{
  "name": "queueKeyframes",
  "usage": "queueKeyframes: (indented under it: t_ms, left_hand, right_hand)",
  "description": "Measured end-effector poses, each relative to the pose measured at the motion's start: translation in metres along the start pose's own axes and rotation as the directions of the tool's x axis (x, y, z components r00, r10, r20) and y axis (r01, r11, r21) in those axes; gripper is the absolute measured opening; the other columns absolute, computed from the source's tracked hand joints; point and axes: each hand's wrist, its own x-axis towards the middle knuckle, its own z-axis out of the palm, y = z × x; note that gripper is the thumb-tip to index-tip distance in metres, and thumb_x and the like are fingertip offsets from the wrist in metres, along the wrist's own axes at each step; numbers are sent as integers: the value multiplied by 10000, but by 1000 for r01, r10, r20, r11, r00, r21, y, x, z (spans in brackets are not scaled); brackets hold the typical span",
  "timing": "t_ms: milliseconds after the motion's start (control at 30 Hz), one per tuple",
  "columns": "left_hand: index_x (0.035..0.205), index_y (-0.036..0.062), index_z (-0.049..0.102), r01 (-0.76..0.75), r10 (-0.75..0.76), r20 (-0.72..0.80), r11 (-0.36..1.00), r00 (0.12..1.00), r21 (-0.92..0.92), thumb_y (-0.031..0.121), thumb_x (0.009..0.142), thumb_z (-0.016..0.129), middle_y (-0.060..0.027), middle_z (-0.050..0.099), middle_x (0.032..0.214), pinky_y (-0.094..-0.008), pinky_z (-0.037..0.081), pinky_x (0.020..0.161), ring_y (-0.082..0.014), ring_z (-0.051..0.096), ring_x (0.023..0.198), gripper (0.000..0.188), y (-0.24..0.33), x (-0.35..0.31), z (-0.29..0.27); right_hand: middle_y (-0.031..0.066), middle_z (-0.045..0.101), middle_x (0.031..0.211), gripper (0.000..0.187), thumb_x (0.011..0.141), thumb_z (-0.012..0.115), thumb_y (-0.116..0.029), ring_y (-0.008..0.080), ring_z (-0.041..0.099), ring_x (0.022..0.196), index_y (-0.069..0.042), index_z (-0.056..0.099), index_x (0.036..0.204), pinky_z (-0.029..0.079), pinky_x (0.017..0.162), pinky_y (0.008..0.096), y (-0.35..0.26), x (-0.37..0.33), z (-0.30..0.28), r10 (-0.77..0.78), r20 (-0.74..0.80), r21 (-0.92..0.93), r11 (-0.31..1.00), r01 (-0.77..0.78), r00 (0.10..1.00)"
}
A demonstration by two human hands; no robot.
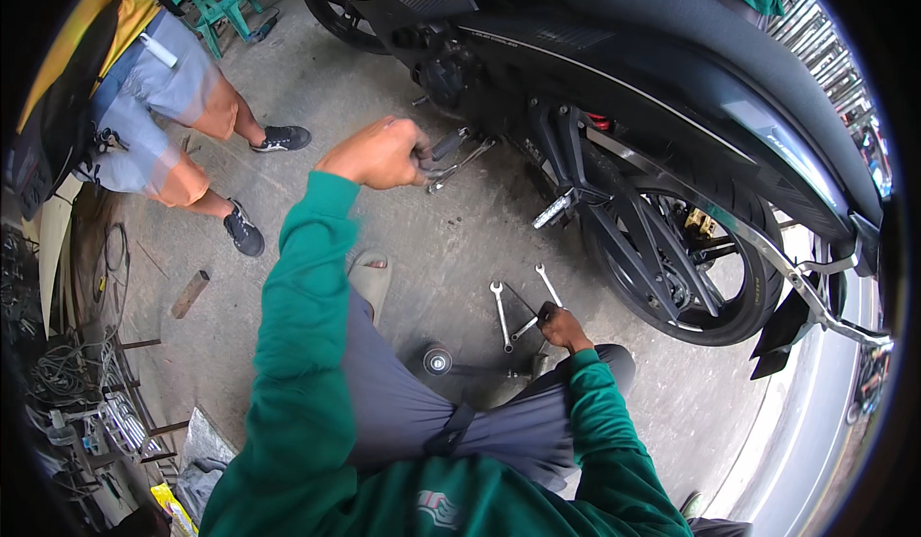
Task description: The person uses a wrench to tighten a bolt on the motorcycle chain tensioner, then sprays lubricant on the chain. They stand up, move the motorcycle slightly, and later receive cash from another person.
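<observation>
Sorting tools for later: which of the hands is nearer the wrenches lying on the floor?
Right. The right hand is down at the wrenches on the floor, touching one. The left hand is raised far from them, gripping a dark handle by the motorcycle.

Soft, even daylight fills the scene, with no hard-edged shadows; only a faint dark patch lies on the concrete floor (451,240) beneath the motorcycle (614,86). The brightest area is the pale ground at the lower right, close to washed out. A thin highlight runs along the motorcycle's dark bodywork. The raised left hand (379,153) is slightly smeared by motion blur. Fisheye distortion bends straight lines near the rim, and black corners frame the circular picture, where detail turns soft.
</observation>
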Motion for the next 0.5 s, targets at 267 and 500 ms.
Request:
queueKeyframes:
  t_ms: [267, 500]
  left_hand:
    - [970, -3, 734, 48, -44, -110, 998, 993, 31, 145, 740, 745, -226, 699, 843, -439, 529, 750, -376, 683, 840, 273, -37, -33, 8]
    - [1009, 12, 739, 114, -109, -115, 993, 987, 34, 143, 744, 764, -201, 706, 839, -422, 533, 757, -360, 677, 809, 296, -54, -43, 26]
  right_hand:
    - [267, 687, 1050, 313, 816, 642, -237, 468, 640, 1033, -39, 636, 1058, 518, 849, 518, -19, 19, 16, -22, 178, -23, 999, 27, 984]
    - [247, 705, 982, 325, 818, 628, -242, 431, 677, 962, -31, 668, 1062, 528, 819, 479, -38, 30, 15, -37, 144, 9, 999, 36, 989]
